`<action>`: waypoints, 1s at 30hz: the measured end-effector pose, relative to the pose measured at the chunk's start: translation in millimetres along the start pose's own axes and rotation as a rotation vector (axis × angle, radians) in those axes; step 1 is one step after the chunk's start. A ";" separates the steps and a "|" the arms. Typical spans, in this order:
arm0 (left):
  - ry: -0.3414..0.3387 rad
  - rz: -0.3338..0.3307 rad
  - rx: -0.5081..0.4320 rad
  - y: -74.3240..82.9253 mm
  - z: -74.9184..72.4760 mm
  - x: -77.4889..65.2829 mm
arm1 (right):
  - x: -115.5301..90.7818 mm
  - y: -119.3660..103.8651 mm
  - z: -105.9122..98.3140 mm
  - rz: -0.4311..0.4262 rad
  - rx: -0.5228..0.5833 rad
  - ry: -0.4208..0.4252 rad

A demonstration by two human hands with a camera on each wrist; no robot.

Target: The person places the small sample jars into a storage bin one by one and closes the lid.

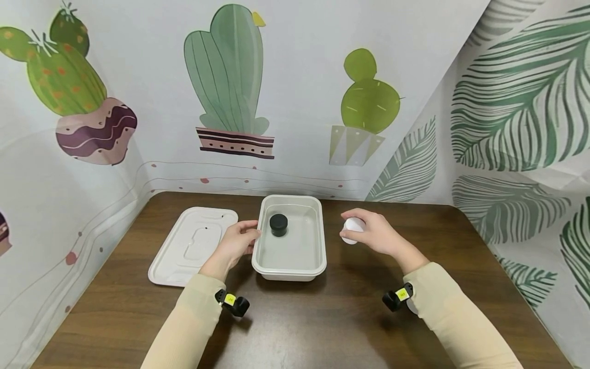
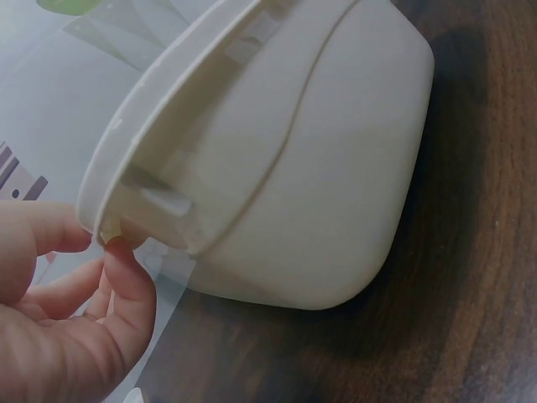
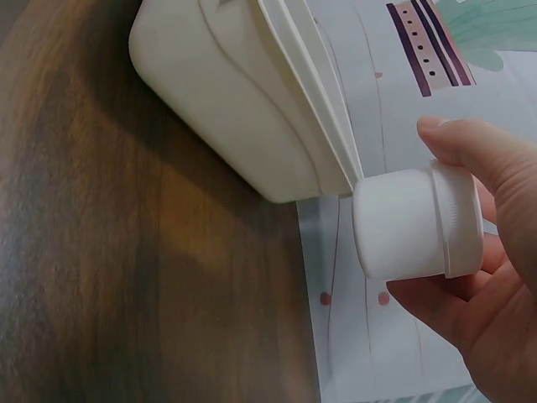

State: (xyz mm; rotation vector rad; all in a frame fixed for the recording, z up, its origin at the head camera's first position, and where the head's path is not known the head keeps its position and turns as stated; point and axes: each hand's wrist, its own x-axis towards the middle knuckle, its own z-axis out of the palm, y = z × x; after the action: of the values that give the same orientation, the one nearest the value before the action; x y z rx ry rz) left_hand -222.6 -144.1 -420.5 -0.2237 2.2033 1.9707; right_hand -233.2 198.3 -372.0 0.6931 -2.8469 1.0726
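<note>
While left hand (image 1: 234, 242) pinches one tub (image 1: 289, 270), right hand (image 1: 380, 234) grips one white jar (image 3: 398, 222); one black cylinder (image 1: 278, 224) inside tub.

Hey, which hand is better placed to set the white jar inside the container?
Likely the right hand: it holds the white jar beside the container, while the left hand pinches the container's rim.

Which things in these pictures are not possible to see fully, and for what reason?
Head: a white thing, mostly hidden by the right arm.
Head: near right corner of the lid, under the left arm.
Wrist views: the black thing, hidden by the box.
Right wrist: box, cut by the top edge.
</note>
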 end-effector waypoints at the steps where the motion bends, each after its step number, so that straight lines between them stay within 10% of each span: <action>1: 0.001 0.001 -0.001 0.1 0.0 0.4 | 1.1 -1.1 0.5 -0.004 0.004 0.000; 30: 0.000 0.009 0.004 0.1 -1.3 -1.4 | 22.8 -33.7 21.2 -0.056 0.051 -0.059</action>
State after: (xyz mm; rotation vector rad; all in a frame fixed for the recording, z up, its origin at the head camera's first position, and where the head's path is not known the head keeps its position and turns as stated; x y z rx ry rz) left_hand -221.3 -145.3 -419.9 -0.2132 2.2115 1.9711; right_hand -237.0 153.4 -363.3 0.8157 -2.8395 1.1385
